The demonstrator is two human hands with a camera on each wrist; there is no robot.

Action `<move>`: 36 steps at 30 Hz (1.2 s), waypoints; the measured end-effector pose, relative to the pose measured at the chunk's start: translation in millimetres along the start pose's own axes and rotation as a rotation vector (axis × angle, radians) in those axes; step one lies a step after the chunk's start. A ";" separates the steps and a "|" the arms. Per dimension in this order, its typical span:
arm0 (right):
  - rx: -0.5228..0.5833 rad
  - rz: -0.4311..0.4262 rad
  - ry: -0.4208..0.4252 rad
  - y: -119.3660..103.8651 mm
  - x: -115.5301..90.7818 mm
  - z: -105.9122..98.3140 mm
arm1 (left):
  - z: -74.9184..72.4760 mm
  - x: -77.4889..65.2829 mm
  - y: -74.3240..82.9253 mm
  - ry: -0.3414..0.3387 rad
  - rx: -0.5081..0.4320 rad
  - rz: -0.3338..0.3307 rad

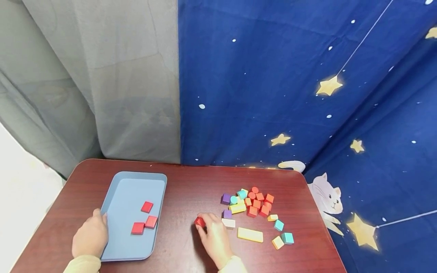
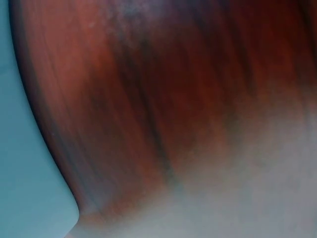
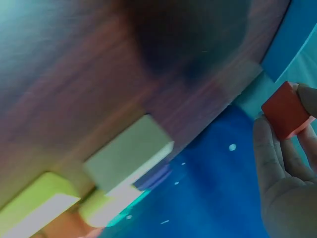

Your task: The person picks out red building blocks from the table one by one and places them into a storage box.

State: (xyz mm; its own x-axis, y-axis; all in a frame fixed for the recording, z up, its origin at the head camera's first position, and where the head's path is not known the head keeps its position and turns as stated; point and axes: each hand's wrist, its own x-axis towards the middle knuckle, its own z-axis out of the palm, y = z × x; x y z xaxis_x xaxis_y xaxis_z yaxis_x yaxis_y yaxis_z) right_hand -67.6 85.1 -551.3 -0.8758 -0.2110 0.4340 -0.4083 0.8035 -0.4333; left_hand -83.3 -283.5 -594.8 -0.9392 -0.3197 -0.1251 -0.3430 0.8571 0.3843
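Observation:
My right hand [image 1: 216, 237] pinches a red block [image 1: 199, 222] between thumb and fingers, to the right of the blue tray [image 1: 131, 248]. The right wrist view shows that red block [image 3: 284, 110] at the fingertips of the hand [image 3: 287, 188]. My left hand [image 1: 90, 235] grips the tray's left rim; in the left wrist view only a piece of the tray [image 2: 29, 168] shows, and the hand is out of sight. Inside the tray lie red blocks, one higher up [image 1: 147, 206] and two side by side, left [image 1: 138, 228] and right [image 1: 151, 222].
Right of my right hand, a white block [image 1: 228, 223], a purple block [image 1: 227, 214] and a long yellow block [image 1: 250, 234] lie on the brown table [image 1: 181, 197]. Several red blocks [image 1: 256, 203] cluster behind them. Teal blocks [image 1: 288, 238] lie farther right. Curtains [image 1: 239, 94] hang behind.

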 end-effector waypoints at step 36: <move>-0.113 -0.274 -0.196 -77.0 52.8 51.9 | 1.0 -0.3 -0.2 -0.004 0.013 -0.004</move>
State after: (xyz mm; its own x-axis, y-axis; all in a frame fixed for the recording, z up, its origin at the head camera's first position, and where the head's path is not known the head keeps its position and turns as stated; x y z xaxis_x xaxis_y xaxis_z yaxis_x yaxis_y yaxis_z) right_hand -95.8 -16.8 -536.1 -0.7748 -0.5212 0.3578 -0.6135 0.7565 -0.2265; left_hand -82.9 -283.1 -595.7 -0.9379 -0.3213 -0.1307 -0.3468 0.8610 0.3721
